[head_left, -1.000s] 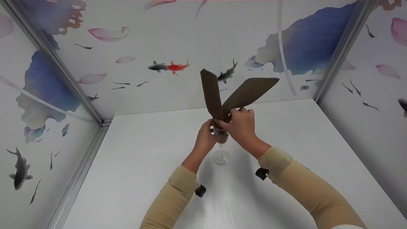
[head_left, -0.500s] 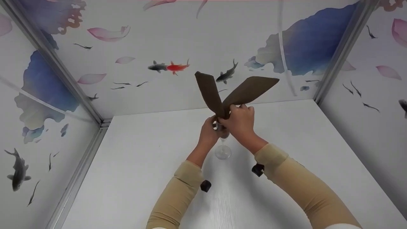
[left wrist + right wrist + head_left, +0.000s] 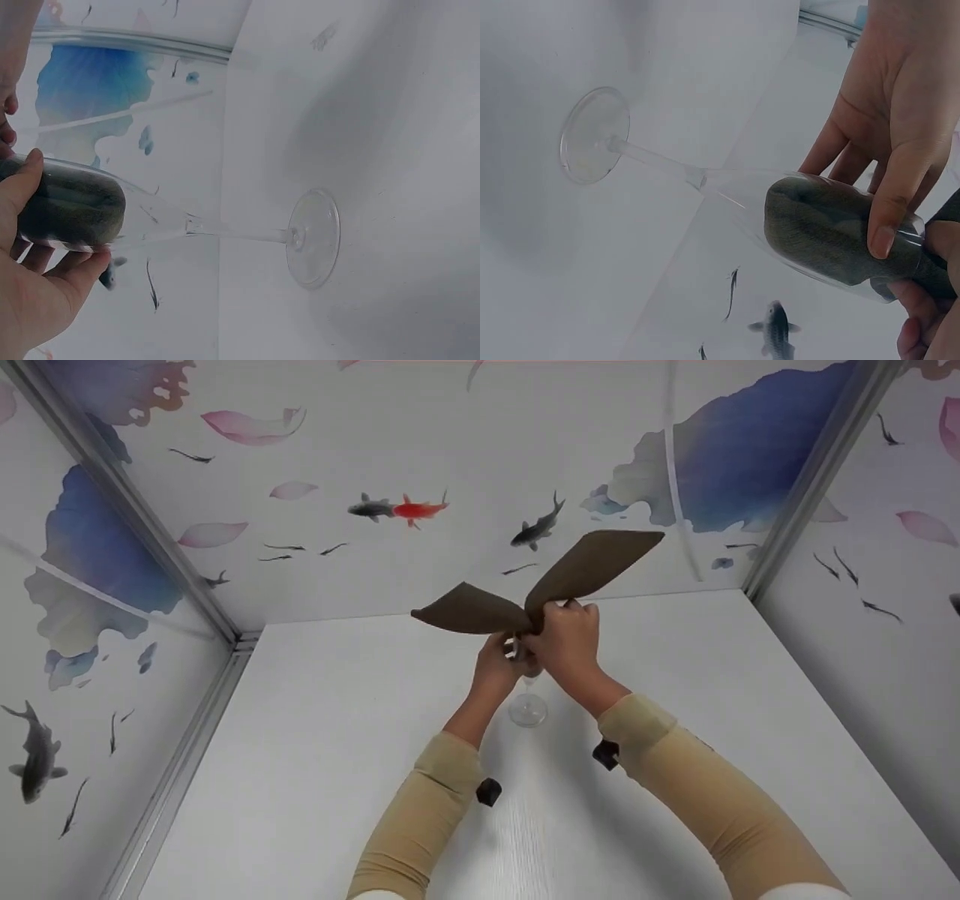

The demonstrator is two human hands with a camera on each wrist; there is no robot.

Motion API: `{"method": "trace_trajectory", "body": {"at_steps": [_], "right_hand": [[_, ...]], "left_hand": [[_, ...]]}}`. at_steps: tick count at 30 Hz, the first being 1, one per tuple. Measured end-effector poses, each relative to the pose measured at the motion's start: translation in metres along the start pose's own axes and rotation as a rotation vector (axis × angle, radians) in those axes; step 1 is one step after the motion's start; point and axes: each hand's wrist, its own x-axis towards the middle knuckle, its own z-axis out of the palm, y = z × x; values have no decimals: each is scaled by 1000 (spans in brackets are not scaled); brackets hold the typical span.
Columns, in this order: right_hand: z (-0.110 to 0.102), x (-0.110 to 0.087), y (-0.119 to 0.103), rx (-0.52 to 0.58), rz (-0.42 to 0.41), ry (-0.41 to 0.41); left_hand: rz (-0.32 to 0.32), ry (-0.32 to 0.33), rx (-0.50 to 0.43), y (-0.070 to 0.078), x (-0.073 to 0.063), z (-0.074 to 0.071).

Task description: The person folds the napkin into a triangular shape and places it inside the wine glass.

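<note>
My left hand (image 3: 496, 667) holds the bowl of a clear, long-stemmed champagne flute (image 3: 157, 221), with the thumb on one side and the fingers on the other. A folded dark brown cloth napkin (image 3: 592, 562) stands out of the glass mouth, and its two flat wings spread left and right. The rounded lower part of the napkin fills the upper bowl in the right wrist view. My right hand (image 3: 574, 641) pinches the napkin just above the rim; its fingertips are partly hidden in the head view. Whether the glass foot (image 3: 528, 710) touches the table, I cannot tell.
The white table (image 3: 337, 735) spreads around the hands. Printed white panels (image 3: 300, 510) with fish and petals enclose it at the back and both sides, joined by metal corner posts (image 3: 187, 562). Both forearms reach in from the front.
The napkin's left wing has folded down leftward from nearly upright to almost level. The right wing keeps about the same tilt. Both hands and the glass have shifted slightly farther away.
</note>
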Motion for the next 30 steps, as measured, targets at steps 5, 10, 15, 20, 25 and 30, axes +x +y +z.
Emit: {"method": "trace_trajectory", "body": {"at_steps": [5,10,15,20,25,30], "right_hand": [[-3,2,-2,-37,-8,-41],[-8,4,-4,-61,-8,-111],[-11,7,-5,-102,-10,-136],[-13,9,-5,-98,8,-147],[-17,6,-5,-67,35,-188],[-24,5,-4,-36,68,-241]], "left_hand": [[-33,27,-64,1,-3,1],[15,39,-51,1,-4,2],[37,46,24,-1,-2,2],[39,23,93,-2,-1,0],[47,-16,44,-2,-1,-3],[103,-20,-15,-3,2,-5]]}}
